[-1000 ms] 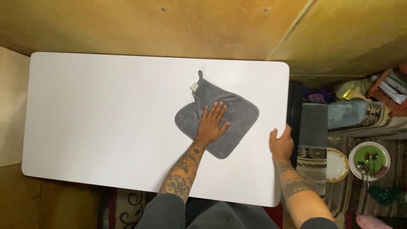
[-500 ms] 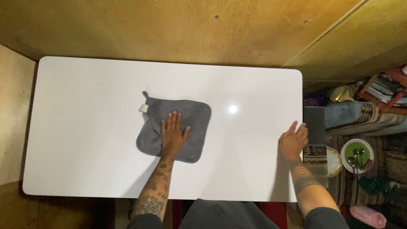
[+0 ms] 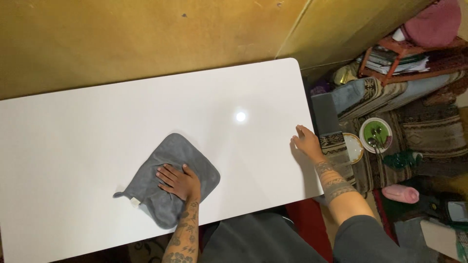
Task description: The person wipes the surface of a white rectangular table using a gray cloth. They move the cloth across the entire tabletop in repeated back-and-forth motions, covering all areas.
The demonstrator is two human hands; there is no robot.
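Note:
A grey square cloth [image 3: 161, 165] with a small hanging loop lies flat on the white table [image 3: 97, 122], near its front edge. My left hand [image 3: 178, 181] presses down on the cloth with the fingers spread, palm flat. My right hand [image 3: 307, 142] rests open on the table's right edge and holds nothing. A bright light reflection shows on the tabletop between the two hands.
A wooden wall [image 3: 146, 34] runs behind the table. To the right on the floor are patterned rugs, a green bowl with spoons [image 3: 375, 134], a small plate [image 3: 352, 147], a pink object [image 3: 400, 193] and stacked books on a red stand [image 3: 399, 53].
My left hand has slid the cloth from the table's right side leftward and toward the front edge. My right hand stayed at the right edge. The view has tilted.

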